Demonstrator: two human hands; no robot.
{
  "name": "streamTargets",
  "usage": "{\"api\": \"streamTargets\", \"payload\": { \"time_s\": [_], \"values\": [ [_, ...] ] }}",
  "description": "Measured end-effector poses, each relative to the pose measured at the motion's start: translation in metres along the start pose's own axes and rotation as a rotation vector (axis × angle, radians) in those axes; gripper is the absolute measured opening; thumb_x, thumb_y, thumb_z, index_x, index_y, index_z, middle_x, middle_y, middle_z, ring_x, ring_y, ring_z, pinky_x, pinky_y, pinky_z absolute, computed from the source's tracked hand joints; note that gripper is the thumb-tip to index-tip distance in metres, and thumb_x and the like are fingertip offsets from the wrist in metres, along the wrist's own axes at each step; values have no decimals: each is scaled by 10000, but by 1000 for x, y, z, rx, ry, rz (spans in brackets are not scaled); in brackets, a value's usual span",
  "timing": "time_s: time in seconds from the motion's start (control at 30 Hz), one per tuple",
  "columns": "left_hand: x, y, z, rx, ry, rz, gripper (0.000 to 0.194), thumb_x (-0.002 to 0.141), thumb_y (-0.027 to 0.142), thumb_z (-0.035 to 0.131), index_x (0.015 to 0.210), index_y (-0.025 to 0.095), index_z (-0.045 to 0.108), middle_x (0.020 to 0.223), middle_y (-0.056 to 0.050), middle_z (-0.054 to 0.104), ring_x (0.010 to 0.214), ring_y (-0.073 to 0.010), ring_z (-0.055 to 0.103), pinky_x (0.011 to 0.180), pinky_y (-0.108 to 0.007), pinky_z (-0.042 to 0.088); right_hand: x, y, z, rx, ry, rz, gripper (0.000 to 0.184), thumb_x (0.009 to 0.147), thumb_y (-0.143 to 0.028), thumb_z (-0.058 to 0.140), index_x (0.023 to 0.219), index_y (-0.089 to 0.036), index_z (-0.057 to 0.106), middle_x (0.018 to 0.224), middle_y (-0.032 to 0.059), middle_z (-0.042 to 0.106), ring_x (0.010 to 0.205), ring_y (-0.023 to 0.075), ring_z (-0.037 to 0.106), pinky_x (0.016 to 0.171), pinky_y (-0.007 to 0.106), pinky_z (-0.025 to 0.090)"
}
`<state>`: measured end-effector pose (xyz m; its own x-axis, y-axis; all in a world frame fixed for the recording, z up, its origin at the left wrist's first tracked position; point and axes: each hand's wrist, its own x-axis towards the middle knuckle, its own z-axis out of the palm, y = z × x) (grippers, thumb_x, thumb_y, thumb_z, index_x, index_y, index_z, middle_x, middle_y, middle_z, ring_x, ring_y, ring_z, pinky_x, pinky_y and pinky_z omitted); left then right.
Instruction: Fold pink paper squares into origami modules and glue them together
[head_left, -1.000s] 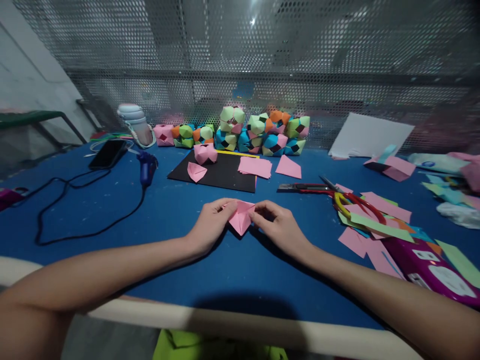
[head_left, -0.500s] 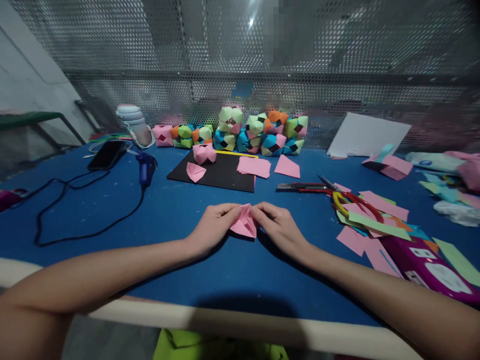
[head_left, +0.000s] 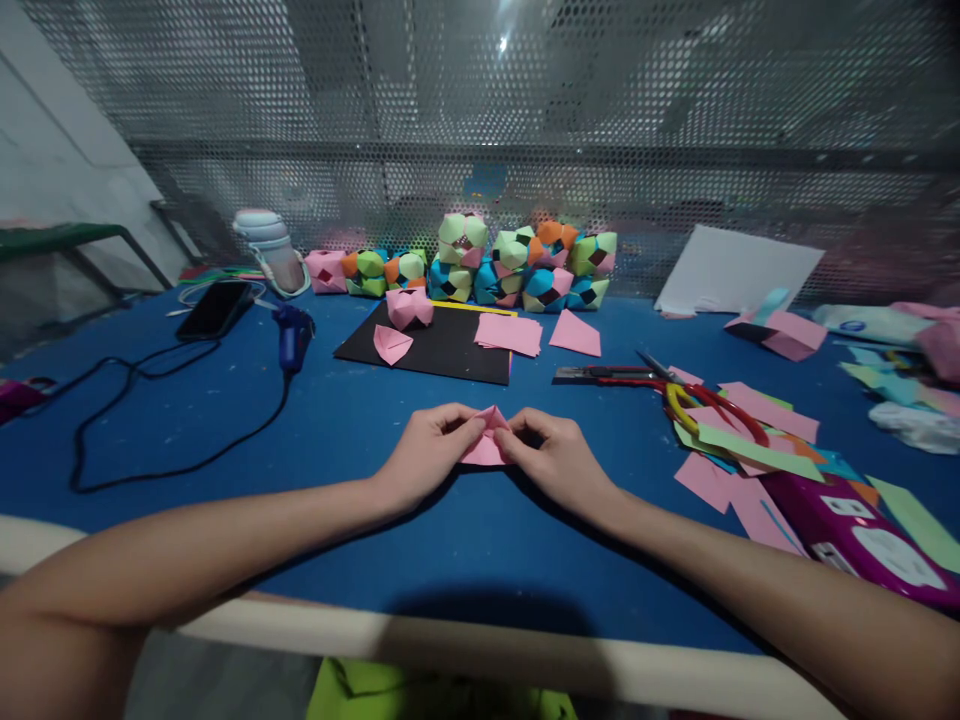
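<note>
A folded pink paper piece (head_left: 486, 450) is held just above the blue table, its creased tip pointing away from me. My left hand (head_left: 431, 450) pinches its left side between thumb and fingers. On the opposite side, my right hand (head_left: 553, 455) is closed on the paper, thumb pressed on the fold. Beyond the hands, a black sheet (head_left: 442, 350) carries another folded pink piece (head_left: 393, 344), a pink paper unit (head_left: 409, 308) joined into a bowl-like shape, and a stack of pink paper squares (head_left: 508, 334).
Several coloured paper balls (head_left: 462, 240) line the back by the mesh. To the left are a glue gun (head_left: 292, 338) with its cord, a phone (head_left: 216, 310) and a bottle (head_left: 271, 250). Rightward lie a cutter (head_left: 600, 374), scissors (head_left: 712, 408), paper scraps and a purple power strip (head_left: 855, 535).
Both thumbs have shifted inward over the pink paper. Its lower edge now looks flatter and wider, and its right side is pressed in under the right thumb.
</note>
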<state>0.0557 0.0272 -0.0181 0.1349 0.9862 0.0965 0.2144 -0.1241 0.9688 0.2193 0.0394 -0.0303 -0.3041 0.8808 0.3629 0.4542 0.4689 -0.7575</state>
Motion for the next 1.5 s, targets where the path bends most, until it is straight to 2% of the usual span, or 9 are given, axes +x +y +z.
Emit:
{"api": "streamTargets", "payload": {
  "time_s": [0.3,0.37,0.47,0.53,0.67,0.87,1.07,1.23,1.5],
  "values": [
    [1,-2,0,61,45,-34,194,726,324,623,699,145,694,677,-10,669,634,-127,548,607,-235,413,0,0,0,-20,-18,-16,239,797,-280,524,592,-159,544,549,-13,550,507,90,462,513,217,353],
    [1,-2,0,72,33,-28,211,735,333,617,743,142,706,721,-23,687,665,-137,567,623,-240,424,0,1,0,-16,-25,-22,240,794,-276,527,584,-160,535,543,-15,545,502,88,459,509,216,347],
    [1,0,-1,71,0,12,265,766,344,595,925,166,709,911,-39,715,804,-161,608,721,-255,453,0,3,1,-14,-39,-32,236,792,-268,520,583,-160,530,538,-17,541,499,86,456,506,215,341],
    [0,1,-2,83,-30,52,268,797,357,560,932,181,712,959,-32,715,869,-170,616,780,-262,456,0,3,1,-16,-50,-32,239,792,-268,514,577,-163,523,532,-18,536,497,86,453,500,214,340],
    [-1,2,-3,141,-44,100,278,822,364,520,781,181,725,856,-21,728,830,-178,629,761,-261,467,-1,4,1,-21,-76,-29,242,789,-267,514,569,-166,520,529,-16,537,499,88,452,493,213,338],
    [1,1,-3,165,-24,78,246,797,332,543,777,175,730,834,-27,733,810,-187,633,725,-268,478,0,4,1,2,-91,-23,252,790,-281,511,568,-163,522,525,-16,541,490,83,433,479,210,327],
    [1,2,-3,176,-20,107,253,778,334,577,933,184,710,988,-44,716,899,-184,635,817,-278,477,0,3,1,17,-103,-32,231,782,-262,504,572,-165,513,524,-17,547,492,84,441,488,210,341],
    [-1,4,-4,234,-14,170,207,806,305,533,824,185,702,862,-23,716,806,-156,626,761,-249,472,0,3,1,17,-105,-42,232,784,-263,509,574,-166,512,526,-22,538,495,83,437,489,209,336],
    [1,2,-6,179,-33,113,261,822,376,503,785,178,667,831,-27,681,801,-158,593,752,-261,459,2,2,1,24,-115,-21,226,798,-256,523,593,-161,534,543,-20,559,508,84,448,491,205,342]
  ]
}}
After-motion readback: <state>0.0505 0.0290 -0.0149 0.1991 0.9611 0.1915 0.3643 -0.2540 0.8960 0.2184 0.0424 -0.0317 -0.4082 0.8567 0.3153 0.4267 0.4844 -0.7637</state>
